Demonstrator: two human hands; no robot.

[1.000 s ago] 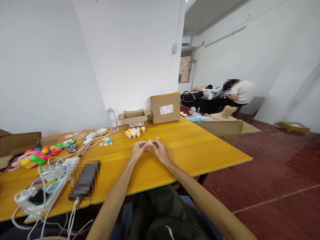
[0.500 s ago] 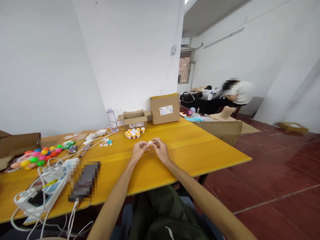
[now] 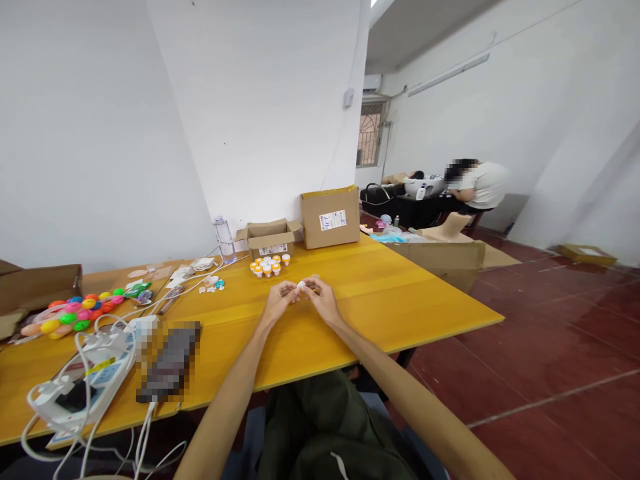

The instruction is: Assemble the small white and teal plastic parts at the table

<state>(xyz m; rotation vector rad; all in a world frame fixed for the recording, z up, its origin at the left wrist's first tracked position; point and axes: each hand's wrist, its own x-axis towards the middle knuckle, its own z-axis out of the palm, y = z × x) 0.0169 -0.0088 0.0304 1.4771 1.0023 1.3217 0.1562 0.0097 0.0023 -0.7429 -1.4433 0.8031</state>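
Both of my hands meet over the middle of the yellow table (image 3: 400, 293). My left hand (image 3: 278, 301) and my right hand (image 3: 323, 299) pinch a small white object (image 3: 301, 285) between their fingertips; it is too small to name. Just beyond the hands stands a cluster of small orange-and-white capped containers (image 3: 269, 265). Behind those sits a small open cardboard box (image 3: 270, 238).
A larger closed cardboard box (image 3: 331, 216) and a clear water bottle (image 3: 225, 238) stand by the wall. Colourful plastic balls (image 3: 75, 312), white cables and a power strip (image 3: 85, 380) crowd the left. Another person (image 3: 480, 181) sits at a far desk.
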